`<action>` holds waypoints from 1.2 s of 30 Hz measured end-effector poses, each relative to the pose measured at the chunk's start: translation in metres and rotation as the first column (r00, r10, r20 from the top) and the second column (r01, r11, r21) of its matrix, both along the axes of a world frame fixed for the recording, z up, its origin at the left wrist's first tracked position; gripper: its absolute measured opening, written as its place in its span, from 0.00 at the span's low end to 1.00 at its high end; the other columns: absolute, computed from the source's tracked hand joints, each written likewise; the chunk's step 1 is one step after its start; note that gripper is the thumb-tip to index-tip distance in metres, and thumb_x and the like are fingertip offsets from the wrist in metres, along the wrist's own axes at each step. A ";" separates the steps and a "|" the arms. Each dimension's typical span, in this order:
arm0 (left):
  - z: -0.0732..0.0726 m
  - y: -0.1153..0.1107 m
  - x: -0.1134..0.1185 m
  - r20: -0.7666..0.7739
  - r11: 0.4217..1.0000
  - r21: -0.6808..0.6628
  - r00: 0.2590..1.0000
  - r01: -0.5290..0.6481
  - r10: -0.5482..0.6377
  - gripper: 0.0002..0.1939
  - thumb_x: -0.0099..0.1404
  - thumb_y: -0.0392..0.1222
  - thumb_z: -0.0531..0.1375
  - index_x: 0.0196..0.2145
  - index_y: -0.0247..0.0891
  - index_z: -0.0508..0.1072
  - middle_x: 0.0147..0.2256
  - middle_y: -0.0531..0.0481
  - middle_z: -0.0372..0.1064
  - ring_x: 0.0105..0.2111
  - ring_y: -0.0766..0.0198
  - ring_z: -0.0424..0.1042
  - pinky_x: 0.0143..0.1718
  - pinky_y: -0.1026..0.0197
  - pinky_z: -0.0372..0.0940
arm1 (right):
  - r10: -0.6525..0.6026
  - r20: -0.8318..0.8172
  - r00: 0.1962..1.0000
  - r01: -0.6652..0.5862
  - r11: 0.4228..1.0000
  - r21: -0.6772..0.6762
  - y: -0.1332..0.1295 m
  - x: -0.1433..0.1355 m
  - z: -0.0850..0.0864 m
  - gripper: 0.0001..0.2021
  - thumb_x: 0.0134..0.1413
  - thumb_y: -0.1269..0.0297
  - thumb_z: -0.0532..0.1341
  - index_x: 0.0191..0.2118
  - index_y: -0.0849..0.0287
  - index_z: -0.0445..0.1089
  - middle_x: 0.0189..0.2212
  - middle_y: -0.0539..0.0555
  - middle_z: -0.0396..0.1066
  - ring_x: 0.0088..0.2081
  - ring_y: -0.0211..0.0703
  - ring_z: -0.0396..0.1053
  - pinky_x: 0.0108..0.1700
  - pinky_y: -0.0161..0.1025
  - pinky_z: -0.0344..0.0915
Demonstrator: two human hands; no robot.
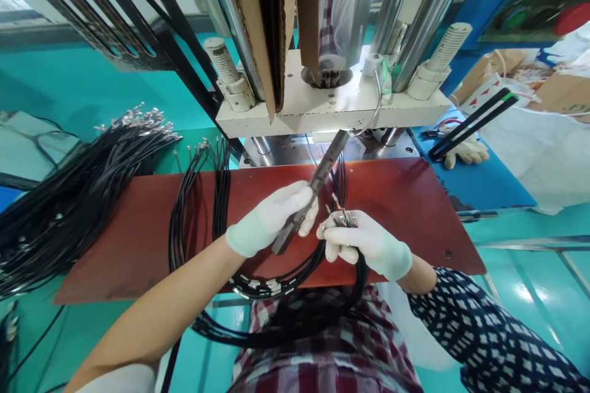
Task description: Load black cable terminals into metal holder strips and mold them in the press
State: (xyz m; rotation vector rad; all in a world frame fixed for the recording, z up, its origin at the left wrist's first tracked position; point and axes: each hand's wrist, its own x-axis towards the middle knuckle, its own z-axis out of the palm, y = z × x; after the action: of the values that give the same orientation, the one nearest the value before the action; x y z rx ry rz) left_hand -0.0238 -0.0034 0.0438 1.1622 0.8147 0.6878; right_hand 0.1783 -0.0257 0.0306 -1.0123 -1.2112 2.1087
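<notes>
Both hands [279, 212] [362, 239] within edges of board [405, 196]

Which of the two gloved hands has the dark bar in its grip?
The left hand, which clasps the dark bar; the right hand instead holds a bunch of black cables near their ends.

Around me spreads a glossy turquoise floor [520, 325], shining with patches of light at my right. I face a red-brown tabletop [405, 215], a blue tabletop [493, 187] to its right, and a bright window [8, 1] far left.
</notes>
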 end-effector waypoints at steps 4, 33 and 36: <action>-0.014 0.005 0.020 0.108 0.999 -0.029 0.993 -0.034 0.037 0.22 0.70 0.58 0.52 0.31 0.36 0.67 0.21 0.53 0.64 0.20 0.68 0.64 0.27 0.63 0.63 | -0.019 0.053 0.998 0.018 1.000 0.020 -0.004 -0.005 0.004 0.14 0.49 0.55 0.65 0.32 0.64 0.71 0.22 0.54 0.74 0.16 0.28 0.54 0.20 0.32 0.47; -0.020 -0.009 0.029 -0.040 0.950 0.033 0.950 -0.309 0.311 0.19 0.71 0.53 0.54 0.29 0.36 0.64 0.25 0.54 0.60 0.23 0.72 0.57 0.26 0.67 0.57 | -0.111 0.206 0.972 0.086 0.988 0.128 -0.006 -0.025 -0.008 0.07 0.55 0.66 0.60 0.28 0.60 0.63 0.18 0.46 0.68 0.20 0.30 0.60 0.24 0.30 0.55; -0.019 -0.011 0.033 -0.066 0.924 0.080 0.923 -0.374 0.379 0.17 0.71 0.52 0.55 0.29 0.37 0.63 0.27 0.54 0.60 0.24 0.72 0.58 0.28 0.67 0.59 | -0.114 0.189 0.975 0.092 0.988 0.123 -0.006 -0.025 -0.009 0.07 0.56 0.66 0.60 0.29 0.60 0.63 0.19 0.47 0.69 0.21 0.31 0.60 0.24 0.30 0.56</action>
State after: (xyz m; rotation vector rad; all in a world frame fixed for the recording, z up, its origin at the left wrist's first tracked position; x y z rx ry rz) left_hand 0.0088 -0.0142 0.0252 1.1071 1.1078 0.9962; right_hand 0.1528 -0.0318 0.0218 -1.2253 -1.3252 1.8739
